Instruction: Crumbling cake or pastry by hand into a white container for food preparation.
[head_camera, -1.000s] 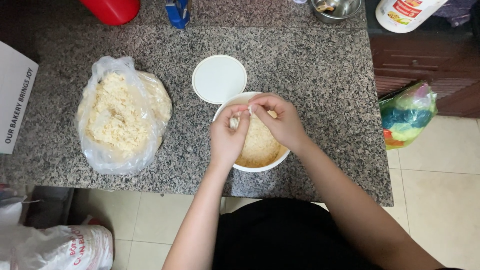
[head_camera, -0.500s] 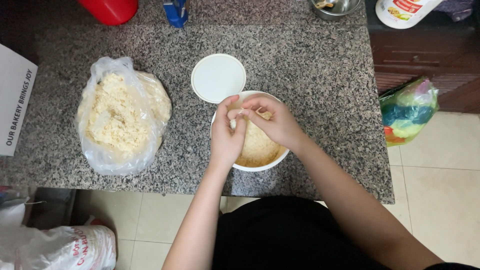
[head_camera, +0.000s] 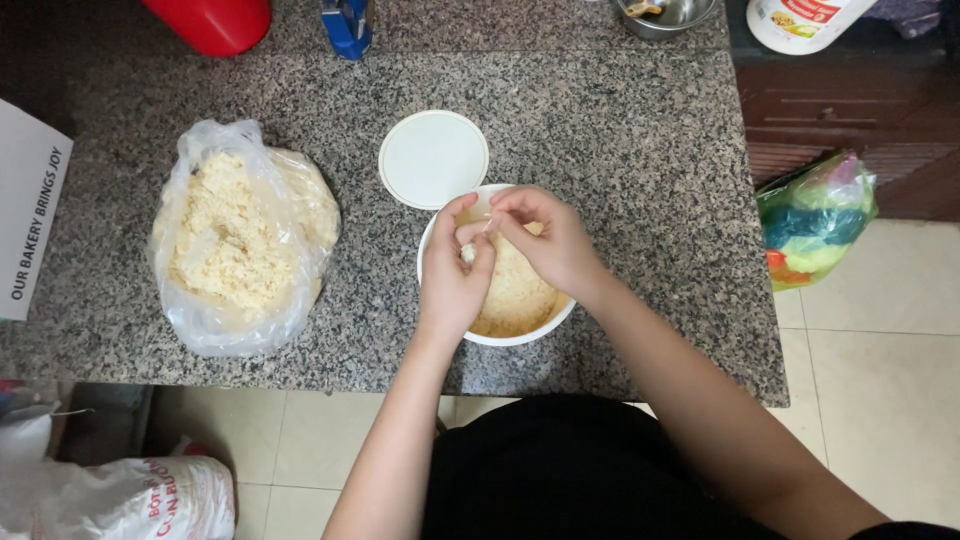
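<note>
A white round bowl (head_camera: 497, 337) of pale yellow crumbly grains sits near the front edge of the granite counter (head_camera: 640, 180). Both of my hands hover over the bowl, fingertips meeting. My left hand (head_camera: 452, 275) pinches a small white piece (head_camera: 467, 254) between thumb and fingers. My right hand (head_camera: 545, 240) touches the same piece from the right with its fingertips. The hands cover much of the bowl's contents.
A white round lid (head_camera: 433, 158) lies just behind the bowl. A clear plastic bag (head_camera: 240, 240) of the same yellow crumbs lies to the left. A red container (head_camera: 212, 20), blue object (head_camera: 347, 24), metal bowl (head_camera: 665, 14) stand at the back. A colourful bag (head_camera: 815, 215) is right, off the counter.
Both hands stay over the bowl working the small white piece; fingers have shifted slightly. Nothing else has moved.
</note>
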